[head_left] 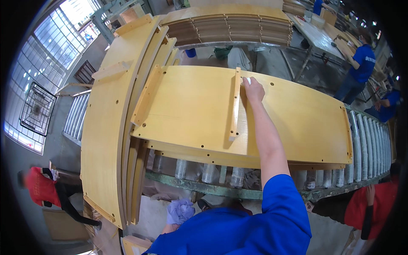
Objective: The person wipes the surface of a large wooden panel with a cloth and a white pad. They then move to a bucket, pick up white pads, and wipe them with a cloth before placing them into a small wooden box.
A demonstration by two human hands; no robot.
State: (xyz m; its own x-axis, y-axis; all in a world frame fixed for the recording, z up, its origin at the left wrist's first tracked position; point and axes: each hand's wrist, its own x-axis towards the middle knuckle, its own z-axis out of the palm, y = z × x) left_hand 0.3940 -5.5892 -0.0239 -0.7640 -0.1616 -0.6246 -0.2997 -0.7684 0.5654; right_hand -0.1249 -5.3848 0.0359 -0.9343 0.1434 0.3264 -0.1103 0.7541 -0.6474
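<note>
My right hand (254,90) reaches over a yellow wooden panel (191,102). Its fingers are closed on a small white thing (246,80), mostly covered by the hand, beside the far end of a wooden strip (235,104). That strip stands across the panel's middle; others run along its left and right ends. Several dark holes dot the surface. Low in front of my body, my left hand (171,228) shows only in part, against a bunched lilac cloth (180,211) that it appears to grip; its fingers are hidden.
Similar panels (104,106) are stacked at the left, overlapping the panel's end. Beneath lies a roller conveyor (367,144). More stacked boards (238,29) stand behind. People in red (44,187) and blue (363,63) are around, with another in red (374,208) at right.
</note>
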